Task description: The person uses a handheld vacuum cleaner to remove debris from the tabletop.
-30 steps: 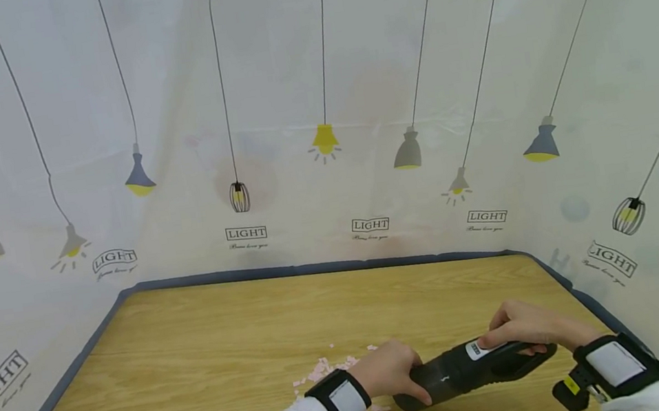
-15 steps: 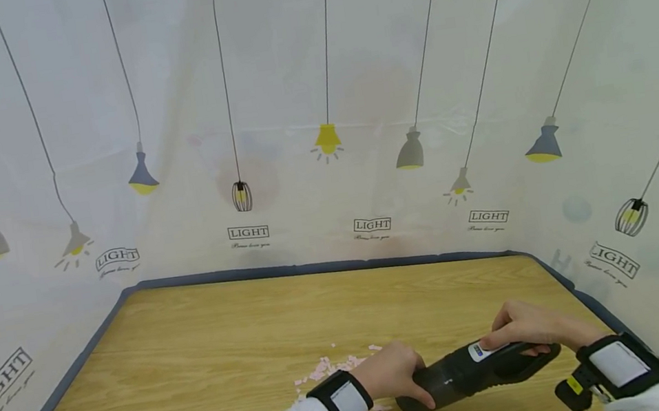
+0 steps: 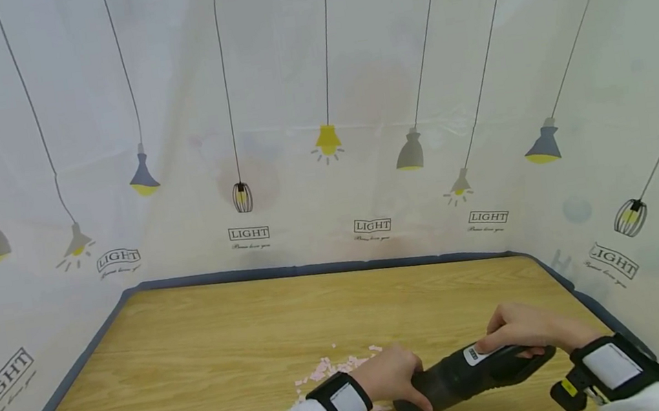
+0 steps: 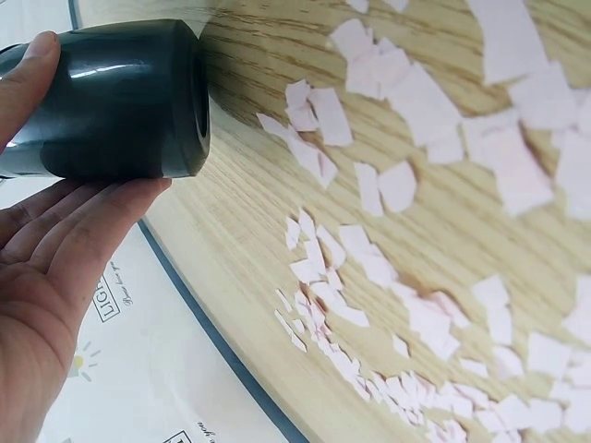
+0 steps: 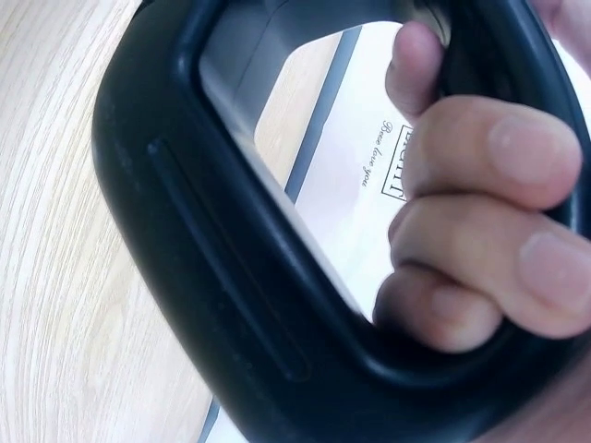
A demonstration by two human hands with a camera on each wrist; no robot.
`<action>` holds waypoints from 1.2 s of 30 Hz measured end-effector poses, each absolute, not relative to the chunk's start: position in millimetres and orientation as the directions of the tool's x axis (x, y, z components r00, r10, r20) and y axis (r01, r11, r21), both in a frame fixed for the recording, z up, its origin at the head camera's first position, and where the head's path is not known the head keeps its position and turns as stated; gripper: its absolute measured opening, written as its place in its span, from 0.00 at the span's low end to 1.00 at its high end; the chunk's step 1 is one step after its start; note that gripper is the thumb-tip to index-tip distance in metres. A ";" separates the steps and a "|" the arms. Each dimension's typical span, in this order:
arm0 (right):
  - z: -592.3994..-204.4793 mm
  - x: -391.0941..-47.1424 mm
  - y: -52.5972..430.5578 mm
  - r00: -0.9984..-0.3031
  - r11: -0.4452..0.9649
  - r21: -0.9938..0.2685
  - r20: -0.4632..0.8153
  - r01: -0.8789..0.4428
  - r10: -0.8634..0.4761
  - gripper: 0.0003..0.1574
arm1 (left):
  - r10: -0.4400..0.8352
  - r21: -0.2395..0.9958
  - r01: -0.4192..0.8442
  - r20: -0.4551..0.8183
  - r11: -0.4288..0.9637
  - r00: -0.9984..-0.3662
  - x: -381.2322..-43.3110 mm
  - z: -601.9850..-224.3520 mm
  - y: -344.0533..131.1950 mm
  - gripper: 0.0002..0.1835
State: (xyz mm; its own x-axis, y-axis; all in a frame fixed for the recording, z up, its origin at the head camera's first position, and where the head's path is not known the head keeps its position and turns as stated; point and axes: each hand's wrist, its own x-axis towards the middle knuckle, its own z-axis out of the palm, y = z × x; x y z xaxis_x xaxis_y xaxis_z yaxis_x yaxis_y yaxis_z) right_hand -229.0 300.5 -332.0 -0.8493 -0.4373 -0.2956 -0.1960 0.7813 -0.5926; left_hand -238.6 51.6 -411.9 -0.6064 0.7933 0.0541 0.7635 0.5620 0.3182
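Note:
A black handheld vacuum cleaner (image 3: 447, 383) is held at a slant low over the right part of the wooden table. My left hand (image 3: 387, 373) grips its front barrel; in the left wrist view the thumb lies on one side and the fingers on the other. The round front end (image 4: 189, 97) faces pink paper scraps (image 4: 517, 171) strewn on the tabletop. My right hand (image 3: 524, 331) holds the loop handle (image 5: 231, 258) at the rear, fingers curled through it. Its thumb lies beside a small light panel (image 3: 474, 354) on top. My left hand and wrist hide part of the scraps.
The wooden table (image 3: 212, 360) has a dark blue border (image 3: 313, 268) along its far and side edges. A pale cloth backdrop (image 3: 274, 67) printed with lamps rises behind and at both sides. Camera straps (image 3: 616, 365) sit on both wrists.
Over the last half second the vacuum cleaner's front end and my right hand have shifted slightly left. The small panel looked bluish then and looks whiter now. Both hands keep their grip.

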 end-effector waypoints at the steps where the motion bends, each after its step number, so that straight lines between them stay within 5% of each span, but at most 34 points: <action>1: -332.4 -229.0 300.1 -0.850 0.782 -0.591 -0.295 -0.198 -0.438 0.20 | 0.791 0.323 0.758 0.048 0.566 -0.610 -238.4 -412.0 51.4 0.18; 23: -323.8 -227.3 296.2 -0.847 0.773 -0.594 -0.274 -0.223 -0.455 0.21 | 0.789 0.483 0.688 -0.008 0.541 -0.614 -243.2 -407.8 45.9 0.20; 36: -327.2 -226.2 291.8 -0.857 0.782 -0.586 -0.275 -0.211 -0.437 0.22 | 0.790 0.408 0.726 0.019 0.554 -0.613 -242.9 -411.0 44.1 0.18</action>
State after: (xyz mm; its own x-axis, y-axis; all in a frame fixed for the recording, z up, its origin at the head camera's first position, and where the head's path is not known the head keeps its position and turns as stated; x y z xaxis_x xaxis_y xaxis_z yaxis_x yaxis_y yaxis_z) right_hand -226.2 291.8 -327.2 -0.8566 -0.4369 -0.2745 -0.2111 0.7822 -0.5862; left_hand -242.9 44.1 -411.0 -0.6132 0.7897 0.0186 0.7256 0.5537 0.4085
